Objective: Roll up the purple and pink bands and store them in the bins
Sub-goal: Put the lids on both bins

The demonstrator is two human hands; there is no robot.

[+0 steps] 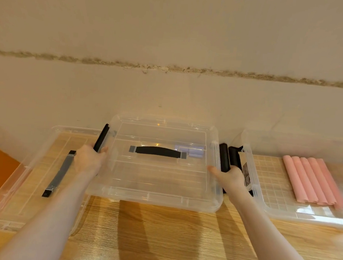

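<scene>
Both hands are gripping the clear plastic lidded bin (pixel 155 169) at the middle of the wooden worktop (pixel 158 240), near its far edge. The left hand (pixel 89 156) is curling round the black left latch (pixel 101 138); the right hand (pixel 229 174) is curling round the black right latch (pixel 224 157). Rolled purple bands (pixel 191 151) are lying inside, beneath the black lid handle (pixel 157 150). Rolled pink bands (pixel 313 180) are lying in the open clear bin (pixel 263 197) toward the right edge. A loose clear lid (pixel 21 180) is lying at the left edge.

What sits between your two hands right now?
In the head view, the lidded clear bin with purple rolls spans between left hand and right hand.
</scene>
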